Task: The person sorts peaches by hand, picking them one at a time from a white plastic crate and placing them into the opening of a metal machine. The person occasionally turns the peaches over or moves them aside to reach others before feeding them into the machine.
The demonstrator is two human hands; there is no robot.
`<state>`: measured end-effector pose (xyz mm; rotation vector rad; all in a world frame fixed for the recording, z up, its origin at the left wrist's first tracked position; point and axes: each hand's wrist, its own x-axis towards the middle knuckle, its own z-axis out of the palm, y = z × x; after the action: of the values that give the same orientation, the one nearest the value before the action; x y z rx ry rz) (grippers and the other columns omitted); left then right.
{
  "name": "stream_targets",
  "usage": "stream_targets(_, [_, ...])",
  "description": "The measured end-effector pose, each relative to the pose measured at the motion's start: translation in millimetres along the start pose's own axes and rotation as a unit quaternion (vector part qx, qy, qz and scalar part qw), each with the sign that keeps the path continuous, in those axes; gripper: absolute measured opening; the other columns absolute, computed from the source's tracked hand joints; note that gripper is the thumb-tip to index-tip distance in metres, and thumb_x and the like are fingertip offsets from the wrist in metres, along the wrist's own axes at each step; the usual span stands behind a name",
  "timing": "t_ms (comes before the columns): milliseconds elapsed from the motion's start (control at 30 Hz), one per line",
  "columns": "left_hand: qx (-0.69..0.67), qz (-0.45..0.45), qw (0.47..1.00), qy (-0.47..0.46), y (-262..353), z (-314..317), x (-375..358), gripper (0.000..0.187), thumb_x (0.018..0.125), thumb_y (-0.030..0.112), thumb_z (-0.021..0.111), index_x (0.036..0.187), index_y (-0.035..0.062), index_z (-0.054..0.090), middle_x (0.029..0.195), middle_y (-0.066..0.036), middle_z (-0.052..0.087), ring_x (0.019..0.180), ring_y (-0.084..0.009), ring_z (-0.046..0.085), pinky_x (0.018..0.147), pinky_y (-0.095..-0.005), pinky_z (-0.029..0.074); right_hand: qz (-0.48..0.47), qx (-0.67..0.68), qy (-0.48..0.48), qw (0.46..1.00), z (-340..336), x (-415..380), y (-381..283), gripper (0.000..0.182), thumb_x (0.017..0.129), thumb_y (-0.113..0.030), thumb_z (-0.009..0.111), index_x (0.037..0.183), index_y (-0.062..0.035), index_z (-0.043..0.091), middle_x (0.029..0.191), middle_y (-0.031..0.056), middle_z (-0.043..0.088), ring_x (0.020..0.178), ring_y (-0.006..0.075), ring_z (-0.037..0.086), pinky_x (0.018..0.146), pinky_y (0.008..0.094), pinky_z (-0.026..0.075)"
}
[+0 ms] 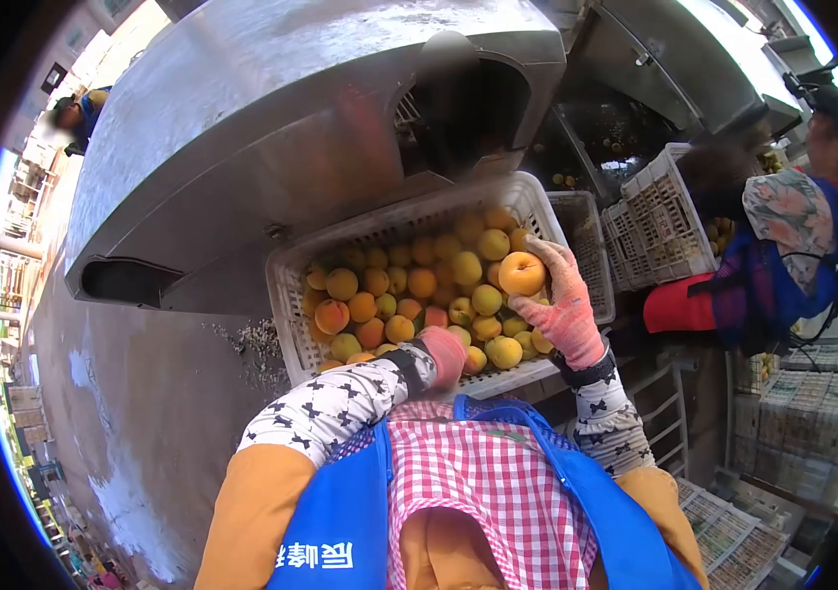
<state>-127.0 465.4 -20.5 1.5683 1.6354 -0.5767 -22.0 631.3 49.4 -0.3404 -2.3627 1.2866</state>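
A white plastic crate (293, 329) in front of me holds many yellow-orange apricots (422, 283), some with a red blush. My right hand (568, 313), in a pink-and-white work glove, grips one orange apricot (522, 273) between thumb and fingers above the crate's right side. My left hand (445, 356), in a matching glove, reaches over the near rim and down among the fruit. Its fingers are mostly hidden behind the back of the hand. Patterned oversleeves cover both forearms.
A large metal machine housing (301, 128) with a chute opening stands just beyond the crate. To the right is another person (792, 236) beside a tilted white crate (669, 211). Stacked crates (807, 408) and a metal rail (669, 408) are at lower right.
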Motion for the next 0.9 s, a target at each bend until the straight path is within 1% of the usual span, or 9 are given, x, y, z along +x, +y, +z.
stream_targets(67, [0.055, 0.028, 0.998, -0.03, -3.6, 19.8, 18.7, 0.04, 0.078, 0.033, 0.068, 0.113, 0.015, 0.073, 0.115, -0.009, 0.069, 0.104, -0.0263, 0.069, 0.078, -0.0457, 0.056, -0.02, -0.01, 0.026, 0.999, 8.2, 15.1, -14.1, 0.073, 0.072, -0.01, 0.078, 0.139, -0.0006, 0.051, 0.127, 0.0128, 0.056, 0.122, 0.0237, 0.053, 0.107, 0.0333, 0.04])
stream_targets(167, [0.075, 0.077, 0.994, -0.014, -11.0, 35.7, 26.8, 0.053, 0.075, 0.04, 0.072, 0.122, 0.0154, 0.068, 0.118, -0.011, 0.067, 0.106, -0.0273, 0.067, 0.08, -0.047, 0.056, 0.113, 0.333, 0.041, 0.935, 26.3, 35.0, -34.1, 0.065, 0.077, -0.015, 0.073, 0.136, 0.0037, 0.052, 0.128, 0.0096, 0.055, 0.122, 0.0209, 0.052, 0.106, 0.0334, 0.041])
stream_targets(300, [-0.009, 0.107, 0.994, -0.009, -40.0, 23.3, 15.2, 0.076, 0.067, 0.05, 0.079, 0.131, 0.015, 0.062, 0.122, -0.016, 0.065, 0.111, -0.0324, 0.064, 0.088, -0.0431, 0.053, 0.081, 0.364, 0.031, 0.927, 40.7, 91.8, -26.7, 0.062, 0.083, -0.029, 0.065, 0.135, 0.0044, 0.053, 0.129, 0.0088, 0.058, 0.114, 0.0189, 0.056, 0.103, 0.0323, 0.042])
stream_targets(433, [-0.11, 0.087, 0.98, -0.141, -60.1, 23.6, 55.3, 0.075, 0.07, 0.049, 0.076, 0.133, 0.0117, 0.061, 0.127, -0.012, 0.066, 0.116, -0.0267, 0.063, 0.092, -0.0395, 0.051, 0.16, 0.279, -0.009, 0.947, 48.9, 152.8, 0.5, 0.052, 0.083, -0.023, 0.062, 0.133, -0.007, 0.06, 0.122, 0.0102, 0.063, 0.11, 0.0248, 0.06, 0.097, 0.0342, 0.046])
stream_targets(467, [-0.126, 0.084, 0.979, -0.136, -60.0, 2.4, 24.5, 0.069, 0.071, 0.049, 0.076, 0.128, 0.0127, 0.065, 0.121, -0.01, 0.068, 0.111, -0.0249, 0.065, 0.089, -0.0392, 0.052, -0.059, 0.076, -0.005, 0.995, 52.9, 167.3, 40.3, 0.049, 0.083, -0.021, 0.06, 0.131, -0.0104, 0.061, 0.122, 0.013, 0.064, 0.109, 0.0298, 0.06, 0.097, 0.0361, 0.047])
stream_targets(500, [-0.14, 0.066, 0.981, -0.115, -59.7, -9.4, 2.5, 0.07, 0.069, 0.052, 0.079, 0.126, 0.0131, 0.067, 0.12, -0.011, 0.069, 0.11, -0.0278, 0.066, 0.09, -0.0416, 0.052, -0.27, -0.133, -0.001, 0.954, 57.5, 173.5, 63.4, 0.047, 0.084, -0.018, 0.057, 0.13, -0.0139, 0.063, 0.121, 0.0158, 0.064, 0.109, 0.0348, 0.06, 0.096, 0.0379, 0.048])
stream_targets(600, [-0.158, 0.039, 0.978, -0.129, -55.3, -8.5, 11.5, 0.073, 0.065, 0.054, 0.084, 0.124, 0.0137, 0.069, 0.121, -0.012, 0.069, 0.111, -0.0308, 0.066, 0.094, -0.0442, 0.051, -0.029, -0.113, 0.05, 0.992, 58.5, 176.4, 42.8, 0.047, 0.084, -0.016, 0.056, 0.13, -0.0159, 0.064, 0.12, 0.0199, 0.063, 0.112, 0.0422, 0.057, 0.097, 0.0409, 0.049])
stream_targets(633, [-0.155, 0.049, 0.978, -0.128, -53.2, -8.0, 12.0, 0.073, 0.065, 0.054, 0.085, 0.124, 0.0137, 0.069, 0.121, -0.012, 0.069, 0.111, -0.0307, 0.066, 0.094, -0.0442, 0.051, -0.035, -0.194, 0.027, 0.98, 54.4, 173.8, 28.2, 0.046, 0.086, -0.013, 0.06, 0.131, -0.0064, 0.06, 0.125, 0.0217, 0.058, 0.111, 0.0384, 0.058, 0.099, 0.039, 0.047])
stream_targets(900, [-0.157, 0.057, 0.978, -0.123, -57.5, -23.5, 5.9, 0.066, 0.068, 0.054, 0.082, 0.119, 0.0128, 0.071, 0.114, -0.011, 0.071, 0.104, -0.0281, 0.067, 0.088, -0.0421, 0.052, 0.051, -0.268, 0.086, 0.958, 87.6, 163.6, 12.9, 0.072, 0.076, -0.031, 0.078, 0.138, -0.007, 0.051, 0.127, 0.0251, 0.054, 0.111, 0.0439, 0.057, 0.093, 0.0477, 0.05])
